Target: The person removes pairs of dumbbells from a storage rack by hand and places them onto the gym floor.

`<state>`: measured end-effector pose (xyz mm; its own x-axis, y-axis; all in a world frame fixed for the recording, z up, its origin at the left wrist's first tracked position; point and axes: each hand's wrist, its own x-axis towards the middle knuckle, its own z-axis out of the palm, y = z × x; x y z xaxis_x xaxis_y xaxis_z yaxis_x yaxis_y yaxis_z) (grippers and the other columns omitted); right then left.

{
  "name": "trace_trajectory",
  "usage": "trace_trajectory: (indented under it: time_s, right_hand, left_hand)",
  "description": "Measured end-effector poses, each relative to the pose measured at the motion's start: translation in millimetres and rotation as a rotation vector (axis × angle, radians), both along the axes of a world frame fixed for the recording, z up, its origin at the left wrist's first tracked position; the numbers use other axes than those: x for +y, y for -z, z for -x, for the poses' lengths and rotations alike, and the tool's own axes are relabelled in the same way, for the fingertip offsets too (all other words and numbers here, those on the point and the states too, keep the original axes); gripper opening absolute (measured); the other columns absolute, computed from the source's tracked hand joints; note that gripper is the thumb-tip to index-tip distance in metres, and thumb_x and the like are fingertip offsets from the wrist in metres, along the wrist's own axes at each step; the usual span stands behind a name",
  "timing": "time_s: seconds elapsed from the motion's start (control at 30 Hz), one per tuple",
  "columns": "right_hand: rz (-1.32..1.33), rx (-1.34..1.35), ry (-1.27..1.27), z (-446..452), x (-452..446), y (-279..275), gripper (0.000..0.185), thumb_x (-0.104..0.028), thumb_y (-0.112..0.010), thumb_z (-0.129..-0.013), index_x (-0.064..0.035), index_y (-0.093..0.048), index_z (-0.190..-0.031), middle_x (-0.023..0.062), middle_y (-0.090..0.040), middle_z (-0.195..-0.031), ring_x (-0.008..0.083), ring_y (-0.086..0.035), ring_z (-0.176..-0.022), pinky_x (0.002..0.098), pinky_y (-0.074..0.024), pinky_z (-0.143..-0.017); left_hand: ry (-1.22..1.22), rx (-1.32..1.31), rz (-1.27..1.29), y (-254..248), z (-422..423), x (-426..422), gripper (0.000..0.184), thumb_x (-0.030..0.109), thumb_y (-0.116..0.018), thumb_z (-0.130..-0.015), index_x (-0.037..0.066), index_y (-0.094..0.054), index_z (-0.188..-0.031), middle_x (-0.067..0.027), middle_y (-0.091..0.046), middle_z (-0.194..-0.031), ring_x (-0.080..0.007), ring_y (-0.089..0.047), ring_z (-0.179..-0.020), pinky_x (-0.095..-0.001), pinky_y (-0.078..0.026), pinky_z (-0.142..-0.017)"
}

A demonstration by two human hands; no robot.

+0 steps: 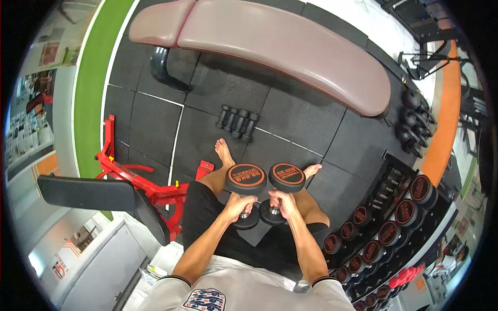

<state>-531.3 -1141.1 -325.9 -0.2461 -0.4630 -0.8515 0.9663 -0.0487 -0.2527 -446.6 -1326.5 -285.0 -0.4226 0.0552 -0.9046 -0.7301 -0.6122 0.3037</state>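
My left hand (239, 207) is wrapped round the chrome handle of a black dumbbell (246, 179) whose round end has orange lettering and an orange ring. A matching dumbbell (287, 177) is gripped by my right hand (282, 203). Both stand on end side by side, above or on my thighs; whether they rest on them I cannot tell. Their lower ends show beneath my hands, close together. Beyond my bare feet, several small black dumbbells (237, 123) lie in a row on the dark floor mat (218, 93).
A long brownish padded bench (280, 41) crosses the far side. At left stands a red-framed machine (140, 181) with a black pad (85, 192). A rack of dumbbells (389, 233) fills the right, with kettlebells (412, 124) behind it. A strip of green flooring (88, 98) runs along the left.
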Motion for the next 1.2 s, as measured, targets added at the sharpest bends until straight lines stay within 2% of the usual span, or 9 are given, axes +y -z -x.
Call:
trace_trajectory:
  time_s: [0.03, 0.07, 0.2, 0.33, 0.47, 0.53, 0.77, 0.93, 1.2]
  right_hand:
    - [-0.057, 0.001, 0.032, -2, -5, 17, 0.026, -0.009, -0.066, -0.083, -0.0094, -0.048, -0.065, -0.0001, -0.043, -0.053, 0.0121, -0.042, -0.047, 0.0294, -0.0395, -0.053]
    - [-0.111, 0.003, 0.062, -1, -7, 34, 0.026, -0.009, -0.066, -0.083, -0.0094, -0.048, -0.064, 0.0000, -0.043, -0.053, 0.0121, -0.043, -0.047, 0.0291, -0.0395, -0.053]
    - [-0.197, 0.092, 0.193, 3, -21, 109, 0.027, -0.011, -0.067, -0.083, -0.0088, -0.050, -0.061, 0.0010, -0.045, -0.052, 0.0124, -0.044, -0.045, 0.0289, -0.0391, -0.048]
    - [-0.325, 0.067, 0.259, 15, -29, 174, 0.027, -0.012, -0.068, -0.081, -0.0085, -0.050, -0.061, 0.0012, -0.046, -0.052, 0.0127, -0.045, -0.044, 0.0297, -0.0398, -0.045]
    - [-0.368, 0.062, 0.311, 19, -33, 233, 0.014, -0.012, -0.067, -0.081, -0.0015, -0.061, -0.074, 0.0008, -0.048, -0.052, 0.0115, -0.044, -0.043, 0.0289, -0.0383, -0.043]
    - [-0.391, 0.065, 0.326, 23, -36, 256, 0.014, -0.011, -0.068, -0.080, -0.0030, -0.060, -0.073, 0.0011, -0.048, -0.052, 0.0118, -0.044, -0.043, 0.0290, -0.0383, -0.042]
    - [-0.448, 0.062, 0.298, 29, -37, 339, 0.021, -0.010, -0.068, -0.078, -0.0080, -0.052, -0.065, 0.0028, -0.048, -0.052, 0.0140, -0.046, -0.043, 0.0306, -0.0420, -0.044]
    - [-0.407, 0.065, 0.252, 44, -33, 391, 0.020, -0.012, -0.070, -0.077, -0.0078, -0.054, -0.066, 0.0029, -0.050, -0.053, 0.0143, -0.046, -0.044, 0.0313, -0.0420, -0.046]
    - [-0.354, 0.084, 0.094, 58, -24, 450, 0.022, -0.019, -0.073, -0.077, -0.0082, -0.056, -0.069, 0.0016, -0.053, -0.058, 0.0138, -0.050, -0.051, 0.0301, -0.0406, -0.053]
  left_hand:
    - [-0.001, 0.023, 0.082, 9, 14, -5, 0.022, 0.006, -0.065, -0.086, 0.005, -0.057, -0.066, -0.0005, -0.049, -0.051, -0.0092, -0.046, -0.043, -0.0271, -0.039, -0.044]
    - [0.025, 0.036, 0.102, 33, 16, -7, 0.027, 0.007, -0.064, -0.086, 0.006, -0.055, -0.060, -0.0006, -0.050, -0.051, -0.0094, -0.046, -0.042, -0.0273, -0.039, -0.043]
    - [0.012, 0.022, 0.217, 127, 29, -13, 0.025, 0.006, -0.063, -0.084, 0.007, -0.053, -0.061, -0.0008, -0.049, -0.050, -0.0104, -0.046, -0.041, -0.0269, -0.038, -0.041]
    - [0.026, -0.032, 0.339, 211, 45, -10, 0.023, 0.007, -0.064, -0.083, 0.007, -0.052, -0.063, -0.0005, -0.049, -0.050, -0.0106, -0.046, -0.040, -0.0274, -0.037, -0.037]
    - [0.106, -0.060, 0.467, 273, 69, -8, 0.023, 0.006, -0.066, -0.082, 0.006, -0.054, -0.063, -0.0004, -0.051, -0.051, -0.0097, -0.048, -0.041, -0.0281, -0.038, -0.038]
    - [0.176, -0.043, 0.561, 299, 79, -7, 0.022, 0.005, -0.066, -0.081, 0.005, -0.055, -0.063, -0.0006, -0.052, -0.051, -0.0092, -0.048, -0.042, -0.0281, -0.037, -0.039]
    - [0.277, -0.103, 0.630, 377, 97, -4, 0.016, 0.012, -0.070, -0.077, 0.003, -0.060, -0.069, -0.0026, -0.056, -0.055, -0.0120, -0.050, -0.043, -0.0327, -0.039, -0.041]
    - [0.293, -0.079, 0.609, 417, 110, 0, 0.014, 0.009, -0.069, -0.079, 0.004, -0.060, -0.070, -0.0022, -0.057, -0.055, -0.0111, -0.052, -0.045, -0.0302, -0.042, -0.042]
    - [0.325, -0.069, 0.607, 478, 120, -2, 0.017, 0.010, -0.069, -0.077, 0.002, -0.059, -0.066, -0.0042, -0.057, -0.055, -0.0131, -0.053, -0.045, -0.0319, -0.043, -0.042]
